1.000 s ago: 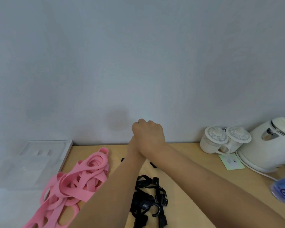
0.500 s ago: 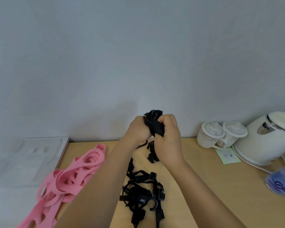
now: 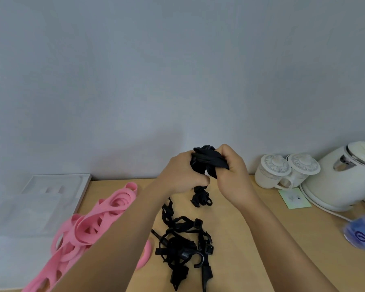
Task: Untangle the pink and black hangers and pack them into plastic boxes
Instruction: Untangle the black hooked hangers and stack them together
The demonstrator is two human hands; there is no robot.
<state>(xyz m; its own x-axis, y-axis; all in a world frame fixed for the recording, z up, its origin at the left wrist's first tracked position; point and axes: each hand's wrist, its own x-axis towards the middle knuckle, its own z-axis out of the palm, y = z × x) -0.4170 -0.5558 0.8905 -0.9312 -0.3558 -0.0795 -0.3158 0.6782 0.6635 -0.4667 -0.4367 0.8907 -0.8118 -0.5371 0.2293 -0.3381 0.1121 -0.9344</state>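
Note:
Both hands are raised above the wooden table point(image 3: 251, 234), close together near the back wall. My left hand point(image 3: 181, 175) and my right hand point(image 3: 232, 175) grip a bunch of black hanger straps point(image 3: 209, 161) between them. A short end with a ring dangles below the hands. The remaining black hangers point(image 3: 183, 245) lie tangled on the table, with clips and a hook showing. A pile of pink hangers point(image 3: 93, 224) with ring-shaped holes lies to the left, partly hidden by my left forearm. A clear plastic box point(image 3: 51, 190) sits at the far left.
Two white lidded cups point(image 3: 287, 171) and a white electric kettle point(image 3: 346, 178) stand at the back right, with a small green card point(image 3: 294, 198) in front. A blue-printed plastic bag point(image 3: 362, 232) lies at the right edge. The grey wall is close behind.
My hands went from clasped together low over the table to lifting a bunch of black hanger straps between them. They hold almost the same pose as half a second ago.

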